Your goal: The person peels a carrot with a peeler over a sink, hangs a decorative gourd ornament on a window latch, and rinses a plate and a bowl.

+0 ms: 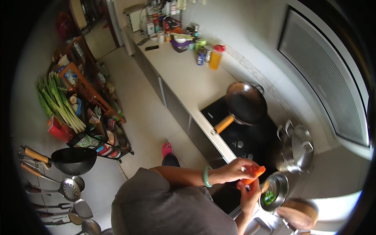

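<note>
An orange carrot [259, 171] is held between both hands, above the near side of the counter by the cooktop. My left hand [239, 169], with a green bangle at the wrist, has its fingers around the upper part. From below, my right hand [249, 196] grips the lower end with thumb and fingers. A small pale thing shows at my left fingers, too blurred to name. Just beyond my right hand stands a metal bowl [282, 188]. It holds green pepper [268, 197] and a light brown piece [265, 187] that I cannot identify.
A wok [246, 102] with a wooden handle sits on the black cooktop [216, 110]. Beside it is a lidded steel pot [299, 148]. A sink [258, 226] and round wooden boards [302, 213] lie near my right arm. Utensils and another wok [73, 161] hang behind me.
</note>
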`<state>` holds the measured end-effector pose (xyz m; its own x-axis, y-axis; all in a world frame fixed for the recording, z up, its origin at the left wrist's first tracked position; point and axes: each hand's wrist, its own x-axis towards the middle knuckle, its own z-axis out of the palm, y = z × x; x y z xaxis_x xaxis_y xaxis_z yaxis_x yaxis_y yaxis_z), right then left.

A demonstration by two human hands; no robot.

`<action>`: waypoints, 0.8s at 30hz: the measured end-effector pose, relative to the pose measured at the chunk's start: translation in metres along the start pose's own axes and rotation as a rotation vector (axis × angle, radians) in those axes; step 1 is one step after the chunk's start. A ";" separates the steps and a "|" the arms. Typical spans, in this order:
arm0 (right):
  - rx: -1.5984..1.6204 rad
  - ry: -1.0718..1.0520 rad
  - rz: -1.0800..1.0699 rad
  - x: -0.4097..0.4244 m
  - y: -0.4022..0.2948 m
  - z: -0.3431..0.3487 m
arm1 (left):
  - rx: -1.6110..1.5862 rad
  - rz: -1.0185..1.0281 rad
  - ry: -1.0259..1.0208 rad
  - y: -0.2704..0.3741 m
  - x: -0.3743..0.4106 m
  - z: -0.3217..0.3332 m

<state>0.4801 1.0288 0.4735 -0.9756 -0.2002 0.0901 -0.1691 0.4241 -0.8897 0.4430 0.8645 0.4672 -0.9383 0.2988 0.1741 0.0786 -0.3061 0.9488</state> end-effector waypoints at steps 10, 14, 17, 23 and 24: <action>0.025 -0.412 0.194 0.157 -0.063 0.304 | -0.229 -0.077 1.358 -0.065 -0.050 -0.520; -0.007 -0.506 0.225 0.212 -0.069 0.376 | -0.281 -0.431 1.347 -0.173 -0.059 -0.660; -0.103 -0.453 0.183 0.238 -0.063 0.410 | -0.326 -0.504 1.383 -0.184 -0.022 -0.693; -0.138 -0.439 0.299 0.280 -0.048 0.448 | -0.666 -0.418 1.413 -0.221 0.008 -0.749; -0.096 -0.432 0.318 0.283 -0.041 0.450 | -0.718 -0.473 1.432 -0.221 0.003 -0.753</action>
<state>0.2742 0.5571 0.3342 -0.8381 -0.3849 -0.3866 0.0928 0.5978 -0.7963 0.1694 0.2526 0.0600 -0.3940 -0.4090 -0.8231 -0.0627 -0.8815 0.4680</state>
